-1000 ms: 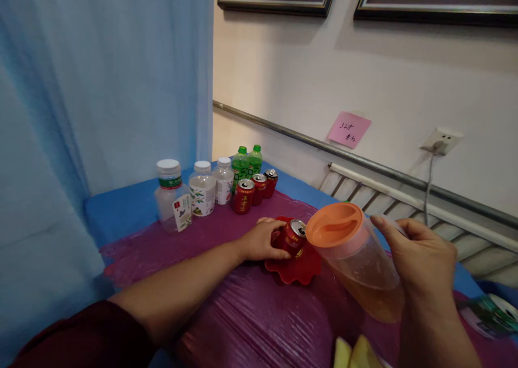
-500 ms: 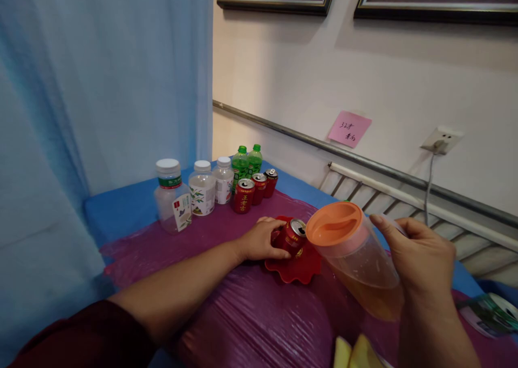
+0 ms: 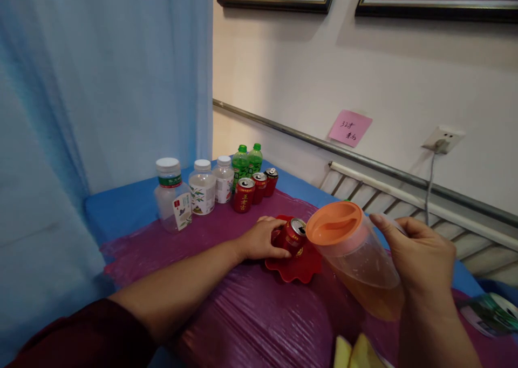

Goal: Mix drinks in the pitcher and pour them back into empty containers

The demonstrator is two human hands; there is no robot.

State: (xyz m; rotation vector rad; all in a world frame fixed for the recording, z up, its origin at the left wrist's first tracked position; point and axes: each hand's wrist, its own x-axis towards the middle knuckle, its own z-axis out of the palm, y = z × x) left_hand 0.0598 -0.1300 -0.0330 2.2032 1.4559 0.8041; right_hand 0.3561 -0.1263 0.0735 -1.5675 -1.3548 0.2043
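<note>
My left hand [image 3: 265, 239] is wrapped round a red drink can [image 3: 292, 237], which leans to the right over a red scalloped-edge dish [image 3: 294, 268]. In my right hand [image 3: 423, 252] is a clear plastic pitcher [image 3: 366, 271] with an orange lid [image 3: 335, 223], gripped by its handle. The pitcher tilts left, its lid close to the can's top; whether they touch I cannot tell. Amber liquid lies in the lower part of the pitcher. No stream between can and pitcher can be made out.
Behind stand several red cans [image 3: 243, 195], two green bottles [image 3: 240, 164] and clear white-capped jars [image 3: 173, 195]. Purple plastic sheeting [image 3: 251, 314] covers the blue table [image 3: 117, 198]. Yellow pieces [image 3: 352, 352] lie at the front, a green can [image 3: 490, 314] at right. A radiator [image 3: 364, 195] runs along the wall.
</note>
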